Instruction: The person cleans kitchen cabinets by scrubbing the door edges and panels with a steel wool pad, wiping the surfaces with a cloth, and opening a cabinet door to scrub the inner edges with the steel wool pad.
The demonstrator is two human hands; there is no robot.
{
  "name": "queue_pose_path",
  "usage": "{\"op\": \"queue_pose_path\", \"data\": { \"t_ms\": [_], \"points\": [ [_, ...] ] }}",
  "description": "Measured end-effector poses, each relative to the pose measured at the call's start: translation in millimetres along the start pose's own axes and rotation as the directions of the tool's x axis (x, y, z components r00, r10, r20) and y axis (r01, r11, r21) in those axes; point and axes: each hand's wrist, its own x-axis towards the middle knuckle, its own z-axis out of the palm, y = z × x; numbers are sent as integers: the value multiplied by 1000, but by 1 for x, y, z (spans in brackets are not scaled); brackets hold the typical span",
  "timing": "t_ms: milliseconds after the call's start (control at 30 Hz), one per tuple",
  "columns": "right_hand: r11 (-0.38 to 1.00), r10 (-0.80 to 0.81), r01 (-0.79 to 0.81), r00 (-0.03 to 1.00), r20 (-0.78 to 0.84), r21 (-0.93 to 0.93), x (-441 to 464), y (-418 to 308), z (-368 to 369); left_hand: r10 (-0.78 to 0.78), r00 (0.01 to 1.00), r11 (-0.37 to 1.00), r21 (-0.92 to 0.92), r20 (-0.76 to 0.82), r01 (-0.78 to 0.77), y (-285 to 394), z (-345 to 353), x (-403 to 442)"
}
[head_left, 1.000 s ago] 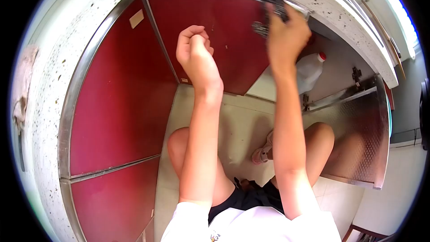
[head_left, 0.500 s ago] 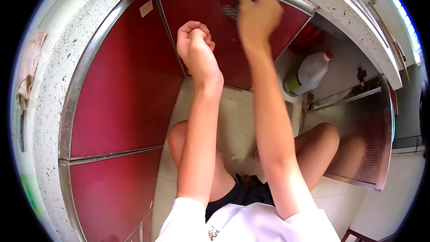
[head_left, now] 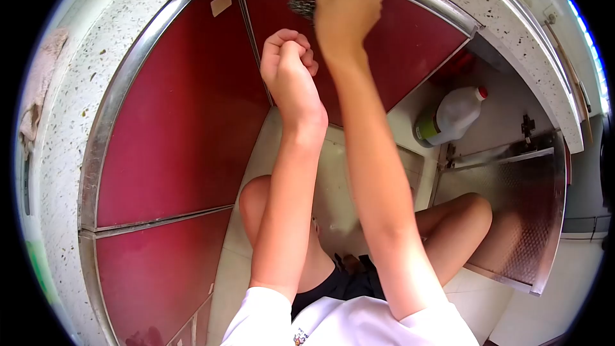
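My right hand [head_left: 348,13] grips a bunched, dark speckled cloth [head_left: 302,6] near the top of the red cabinet door [head_left: 403,45] facing me. Part of the cloth hangs out below the fingers, and its upper end leaves the picture. Lower and to the left, my left hand [head_left: 288,67] is raised with its fingers curled into a loose fist. Nothing shows in it. It hovers in front of the same door, apart from the cloth.
To the right, a cabinet stands open with a large plastic bottle [head_left: 456,115] with a red cap inside. Its metal-lined door [head_left: 506,218] swings out beside my knee. A speckled countertop [head_left: 115,45] curves overhead and left. More red doors [head_left: 179,122] line the left side.
My right hand has moved left and up along the door with the cloth. My left hand stays in nearly the same pose. The view has shifted slightly.
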Motion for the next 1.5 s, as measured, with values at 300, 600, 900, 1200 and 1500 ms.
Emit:
{"op": "queue_pose_path", "data": {
  "t_ms": [300, 600, 900, 1200, 1500],
  "points": [
    [997, 6, 7, 986, -167, 72, 8, 44, -42, -10, 1000, 1000, 12, -10, 10, 3, 1, 4],
    [989, 117, -124, 989, 95, 77, -7, -27, 40, 17, 998, 985, -169, -55, -26, 15, -23, 12],
    [986, -127, 125, 992, -10, -111, 1, 22, -16, 66, 992, 968, -234, -103, -89, 42, -45, 15],
    [977, -147, 180, 958, 247, -116, 1, -4, 6, 53, 993, 954, -290, -109, -82, 42, -44, 13],
    [926, -114, 140, 989, 92, -350, 10, 68, -104, 44, 999, 969, -246, 26, -36, 35, -35, 8]
  ]
}}
